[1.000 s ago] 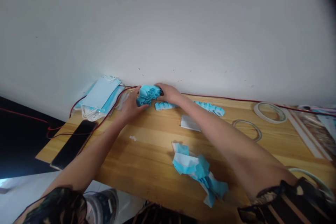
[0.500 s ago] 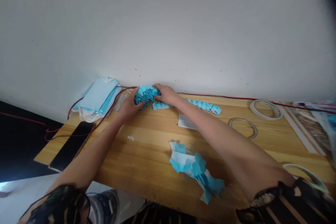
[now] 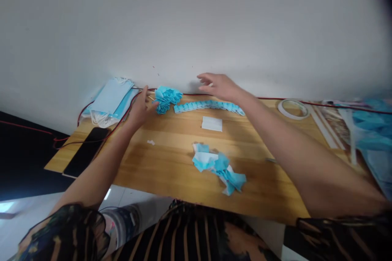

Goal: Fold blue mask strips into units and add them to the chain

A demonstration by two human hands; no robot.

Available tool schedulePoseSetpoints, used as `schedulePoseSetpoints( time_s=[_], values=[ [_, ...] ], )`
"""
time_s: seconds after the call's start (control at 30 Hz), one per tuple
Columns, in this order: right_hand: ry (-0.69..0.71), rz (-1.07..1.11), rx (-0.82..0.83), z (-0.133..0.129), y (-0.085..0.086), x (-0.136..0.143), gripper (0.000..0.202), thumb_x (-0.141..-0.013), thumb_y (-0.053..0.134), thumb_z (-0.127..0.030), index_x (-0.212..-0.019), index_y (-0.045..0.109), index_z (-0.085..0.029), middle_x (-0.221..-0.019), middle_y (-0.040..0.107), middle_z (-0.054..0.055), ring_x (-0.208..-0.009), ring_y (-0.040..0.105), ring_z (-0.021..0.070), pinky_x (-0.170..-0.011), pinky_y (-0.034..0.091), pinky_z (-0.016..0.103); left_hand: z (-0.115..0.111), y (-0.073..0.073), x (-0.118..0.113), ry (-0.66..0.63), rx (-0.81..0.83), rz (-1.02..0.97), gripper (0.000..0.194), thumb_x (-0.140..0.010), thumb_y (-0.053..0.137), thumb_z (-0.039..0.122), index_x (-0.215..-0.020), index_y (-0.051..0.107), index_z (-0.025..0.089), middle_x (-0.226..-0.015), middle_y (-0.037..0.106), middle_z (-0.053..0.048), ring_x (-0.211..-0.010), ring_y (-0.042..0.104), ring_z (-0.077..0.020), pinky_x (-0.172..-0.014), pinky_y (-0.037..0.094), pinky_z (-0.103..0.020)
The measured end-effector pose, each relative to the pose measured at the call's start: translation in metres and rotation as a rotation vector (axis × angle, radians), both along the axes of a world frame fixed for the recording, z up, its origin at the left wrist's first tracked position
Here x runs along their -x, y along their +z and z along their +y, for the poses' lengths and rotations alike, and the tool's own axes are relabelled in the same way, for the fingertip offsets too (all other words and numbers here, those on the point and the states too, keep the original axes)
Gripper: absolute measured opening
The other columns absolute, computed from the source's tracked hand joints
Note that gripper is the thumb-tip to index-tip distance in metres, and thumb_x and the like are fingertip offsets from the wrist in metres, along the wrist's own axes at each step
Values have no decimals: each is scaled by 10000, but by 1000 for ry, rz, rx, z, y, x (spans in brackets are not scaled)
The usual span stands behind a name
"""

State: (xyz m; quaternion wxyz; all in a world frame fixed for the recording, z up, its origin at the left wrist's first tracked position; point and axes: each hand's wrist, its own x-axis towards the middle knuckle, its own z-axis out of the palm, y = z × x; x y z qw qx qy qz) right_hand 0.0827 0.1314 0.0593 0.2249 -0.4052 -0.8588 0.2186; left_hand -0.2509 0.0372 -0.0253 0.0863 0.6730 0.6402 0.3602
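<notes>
Blue folded flowers (image 3: 167, 98) lie near the wall at the back of the wooden table. Just left of them is my left hand (image 3: 142, 108), fingers apart, its fingertips close to the flowers' left side. My right hand (image 3: 219, 85) hovers above a pleated blue strip (image 3: 208, 105), with fingers spread and nothing held. In front of the strip lies a small white rectangle (image 3: 212, 124). A crumpled blue and white bundle (image 3: 219, 165) rests nearer the table's front edge.
Blue masks (image 3: 113, 96) are stacked at the left, behind a black phone (image 3: 85, 153). A tape roll (image 3: 293, 109) and white strips (image 3: 327, 126) lie at the right. A red cord (image 3: 269, 98) runs along the wall. Below the table stands a bucket (image 3: 121, 222).
Both hands have let go of the blue flowers. My right hand has moved right and up, while my left has opened beside them. The camera view has shifted.
</notes>
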Motion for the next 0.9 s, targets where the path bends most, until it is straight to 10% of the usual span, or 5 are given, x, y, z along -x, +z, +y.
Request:
schedulePoseSetpoints(
  time_s=[0.17,0.4,0.63,0.9],
  values=[
    [-167,126,-64,-35,8,-82,467,-877,633,-324,-1331,658,-213,-1283,713,91,-1100,692,260,-970,558,454,-23,9,1,106,-57,-13,708,-928,613,381,-1536,377,105,-1354,602,-187,-1044,643,-212,-868,552,-336],
    [-366,155,-60,-103,-27,-171,433,-915,565,-343,-1325,657,-235,-1292,718,89,-1168,686,283,-965,583,479,-59,25,-49,50,-194,-34,585,-901,598,318,-1458,486,179,-1259,665,-148,-1022,660,-230,-770,568,-337],
    [-364,-51,-46,-177,-49,-211,470,-946,520,-370,-1389,607,-240,-1343,693,90,-1158,699,289,-973,585,483,-59,16,-109,-311,-117,144,455,-922,536,398,-1315,617,183,-1291,671,-125,-1172,632,-272,-1002,539,-450],
    [-472,-92,-60,-219,-60,-247,449,-939,554,-404,-1351,635,-247,-1347,691,88,-1233,661,316,-1051,535,492,-35,-3,-124,-360,-32,203,431,-922,516,384,-1268,644,160,-1325,666,-137,-1252,607,-292,-1098,475,-487]
  ],
)
